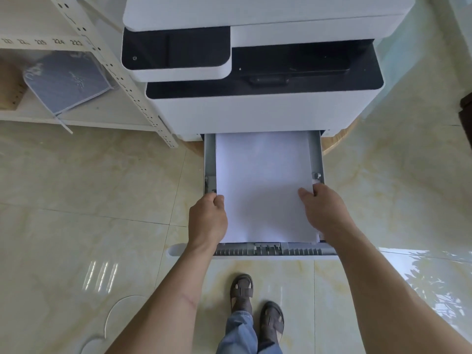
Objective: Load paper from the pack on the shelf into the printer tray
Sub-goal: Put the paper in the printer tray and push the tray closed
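Note:
A white printer [255, 108] stands ahead with its grey paper tray [275, 250] pulled out toward me. A stack of white paper [263, 185] lies inside the tray. My left hand [208, 221] grips the stack's left edge, thumb on top. At the right edge, my right hand [324, 210] holds the stack with its thumb on the sheet. The paper pack [66, 83], wrapped in blue-grey plastic, leans on the shelf [76, 116] at the left.
A white perforated shelf post [122, 80] slants down beside the printer's left side. The printer rests on a round wooden base [339, 141]. Glossy marble floor tiles [89, 200] surround the tray. My sandalled feet [255, 307] stand just below the tray front.

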